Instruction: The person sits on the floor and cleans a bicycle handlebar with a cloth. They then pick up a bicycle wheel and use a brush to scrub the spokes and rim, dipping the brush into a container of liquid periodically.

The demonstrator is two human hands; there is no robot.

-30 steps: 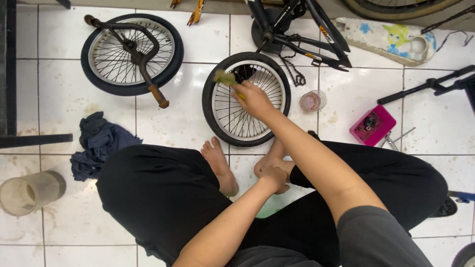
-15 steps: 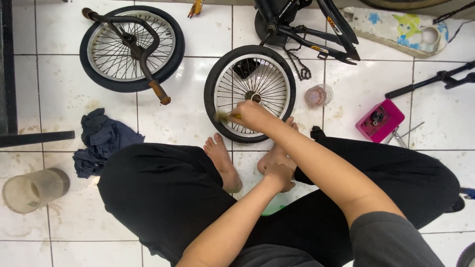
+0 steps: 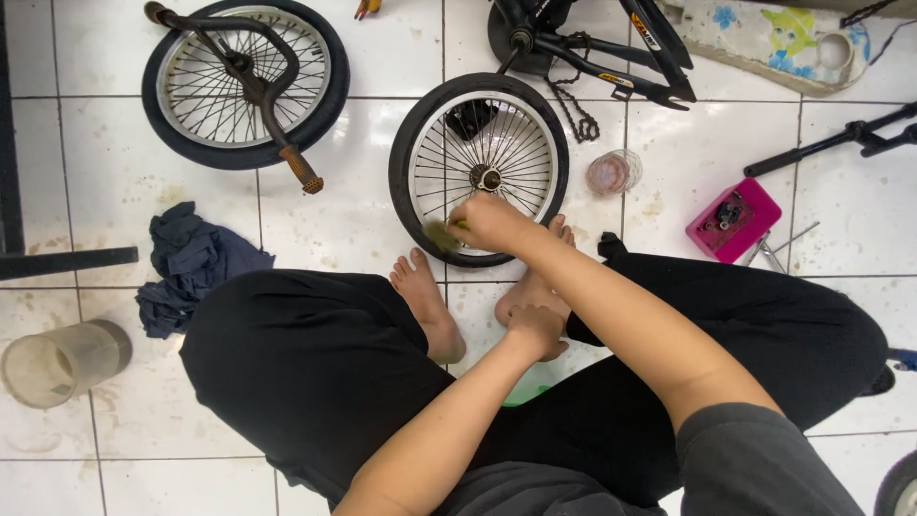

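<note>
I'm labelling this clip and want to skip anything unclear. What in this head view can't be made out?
- Small yellow-green thing in the right hand: blurred and mostly wrapped by the fingers.
- Green object under the legs: hidden by the black trousers and the left hand.
- Contents of the pink square box: too small.
- Black bicycle frame: cut off by the top edge.

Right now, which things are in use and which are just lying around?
In use:
right hand
yellowish scrub pad in its grip
small spoked wheel
left hand, on the foot

Lying about:
second wheel
blue rag
plastic cup
pink box
bike frame
</note>
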